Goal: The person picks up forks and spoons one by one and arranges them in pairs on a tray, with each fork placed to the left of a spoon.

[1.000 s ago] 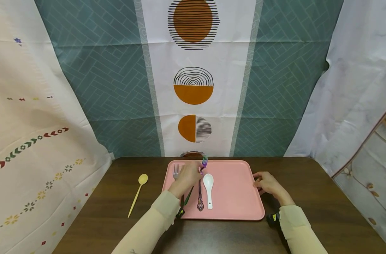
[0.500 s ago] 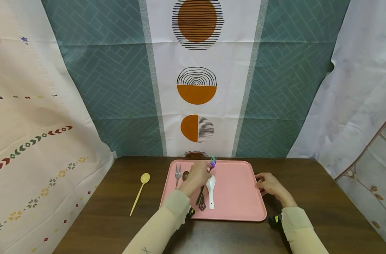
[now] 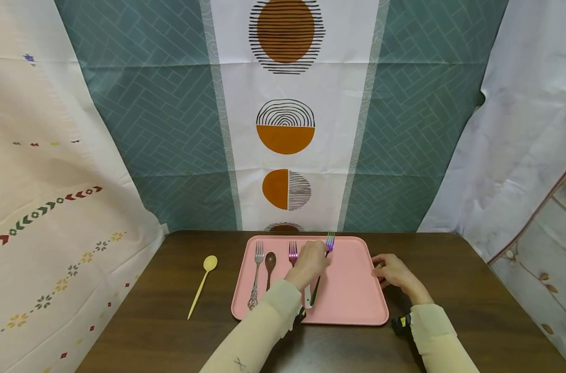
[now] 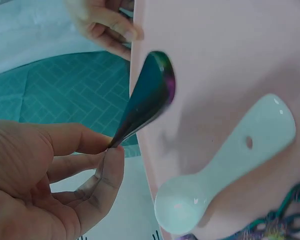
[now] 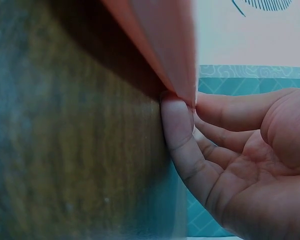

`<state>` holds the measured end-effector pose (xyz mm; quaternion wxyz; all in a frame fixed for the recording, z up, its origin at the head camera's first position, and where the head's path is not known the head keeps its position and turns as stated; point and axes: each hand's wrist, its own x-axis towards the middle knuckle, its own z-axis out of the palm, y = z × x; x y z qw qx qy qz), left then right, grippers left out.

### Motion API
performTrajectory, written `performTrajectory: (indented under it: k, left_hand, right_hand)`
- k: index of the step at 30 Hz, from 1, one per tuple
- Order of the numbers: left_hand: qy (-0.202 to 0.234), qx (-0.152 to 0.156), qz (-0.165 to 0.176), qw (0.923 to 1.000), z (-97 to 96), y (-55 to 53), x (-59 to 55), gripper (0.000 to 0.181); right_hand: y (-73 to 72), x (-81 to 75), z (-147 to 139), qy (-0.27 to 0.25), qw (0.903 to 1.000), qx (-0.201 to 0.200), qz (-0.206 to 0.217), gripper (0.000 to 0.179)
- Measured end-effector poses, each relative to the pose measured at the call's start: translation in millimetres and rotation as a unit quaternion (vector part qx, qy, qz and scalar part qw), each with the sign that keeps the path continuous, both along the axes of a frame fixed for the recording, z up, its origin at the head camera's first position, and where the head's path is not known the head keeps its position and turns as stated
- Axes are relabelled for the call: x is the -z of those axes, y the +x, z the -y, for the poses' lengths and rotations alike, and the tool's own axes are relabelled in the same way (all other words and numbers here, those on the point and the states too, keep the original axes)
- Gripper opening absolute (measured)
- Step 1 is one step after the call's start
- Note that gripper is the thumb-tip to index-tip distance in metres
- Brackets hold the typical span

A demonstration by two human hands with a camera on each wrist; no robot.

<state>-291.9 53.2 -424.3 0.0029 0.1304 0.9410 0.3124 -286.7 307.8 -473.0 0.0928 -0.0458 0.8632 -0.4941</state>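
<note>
My left hand pinches a fork with shiny rainbow-coloured tines, tilted over the pink tray. In the left wrist view the fork's dark, glossy handle flares at its end and stands clear of the tray, casting a shadow. Beside it lies a white ceramic spoon, mostly covered by my left hand in the head view. At the tray's right side, my right hand pinches the rim between thumb and fingers.
On the tray's left part lie a silver fork, a brown spoon and a purple-tined fork. Left of the tray, a yellow spoon rests on the dark wooden table. A patterned curtain hangs behind.
My left hand has carried the rainbow fork rightward, past the purple-tined fork and over the white spoon, uncovering the silver fork and brown spoon. My right hand stays at the tray rim.
</note>
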Motion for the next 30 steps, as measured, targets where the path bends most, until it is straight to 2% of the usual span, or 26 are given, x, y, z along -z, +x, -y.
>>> performTrajectory:
  k: [4,11,15,25,30]
  left_hand:
    - [0.007,-0.007,0.000,0.9999,-3.1,-0.6,2.0,0.010]
    - [-0.018,-0.008,-0.030,0.9994,-9.2,-1.6,8.8,0.029]
    - [-0.020,-0.012,-0.023,0.9994,-14.5,-3.3,11.5,0.032]
    - [-0.015,-0.029,0.009,0.9994,-20.6,-3.8,20.3,0.032]
    - [-0.036,-0.030,-0.015,0.9988,-23.5,-2.9,23.4,0.018]
  right_hand:
    - [-0.5,-0.8,1,0.005,1.0000,0.001,0.000,0.044]
    - [0.3,-1.6,1,0.004,1.0000,-0.001,0.002,0.045]
    - [1.3,-2.6,2,-0.001,1.0000,-0.003,0.003,0.045]
    - [1.8,-1.7,3,0.003,1.0000,-0.001,0.002,0.045]
    - [1.8,-1.4,3,0.000,1.0000,-0.003,-0.004,0.045]
